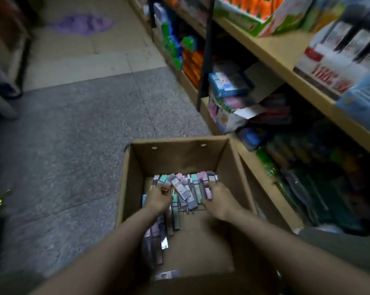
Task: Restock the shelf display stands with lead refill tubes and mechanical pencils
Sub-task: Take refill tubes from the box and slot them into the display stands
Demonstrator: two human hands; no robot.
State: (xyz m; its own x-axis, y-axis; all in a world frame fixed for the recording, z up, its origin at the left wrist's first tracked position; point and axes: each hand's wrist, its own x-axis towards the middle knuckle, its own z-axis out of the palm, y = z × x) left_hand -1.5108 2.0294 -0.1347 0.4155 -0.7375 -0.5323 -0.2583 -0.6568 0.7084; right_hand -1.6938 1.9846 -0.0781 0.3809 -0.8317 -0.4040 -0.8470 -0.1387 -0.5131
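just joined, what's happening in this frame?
A person is reaching with both hands into an open cardboard box on the floor beside the shelves. The box holds a loose pile of small packs in pink, teal and purple. The left hand is curled on the pile's left side; the right hand grips packs on its right. Nothing has left the box yet.

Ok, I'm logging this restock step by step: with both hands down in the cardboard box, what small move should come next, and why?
Probably close both hands on a bundle and lift it out toward the shelves. The left hand and right hand sit on either side of the pile of lead refill tubes inside the cardboard box, fingers curled around some already, and nothing has left the box yet.
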